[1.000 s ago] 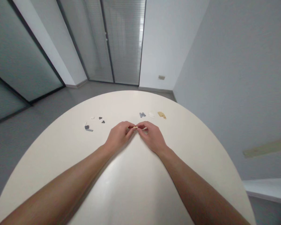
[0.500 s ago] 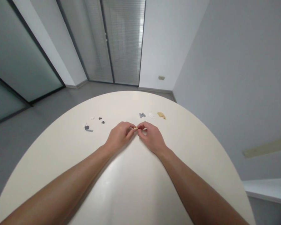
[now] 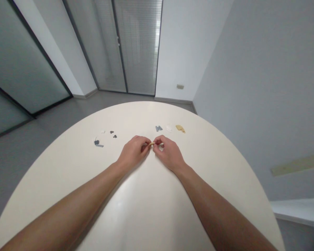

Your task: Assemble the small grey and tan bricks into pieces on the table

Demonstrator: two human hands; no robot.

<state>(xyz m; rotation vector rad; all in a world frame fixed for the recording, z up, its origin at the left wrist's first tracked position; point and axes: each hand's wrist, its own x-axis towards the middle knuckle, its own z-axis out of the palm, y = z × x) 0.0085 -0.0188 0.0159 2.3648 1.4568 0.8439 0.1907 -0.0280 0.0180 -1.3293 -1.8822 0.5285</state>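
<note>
My left hand and my right hand meet at the middle of a round cream table. Both pinch one small tan piece between fingertips, just above the tabletop. The fingers of each hand are curled and closed around it. The piece is too small to make out in detail. Just beyond the hands lie a grey piece, a white piece and a tan piece.
Small dark and grey bits and two dark bits lie to the far left on the table, with a tiny white bit. Beyond the table are grey floor, glass partitions and a blinded door.
Hardly anything: both hands stay pinched on the tan piece, shifting very slightly towards me.
</note>
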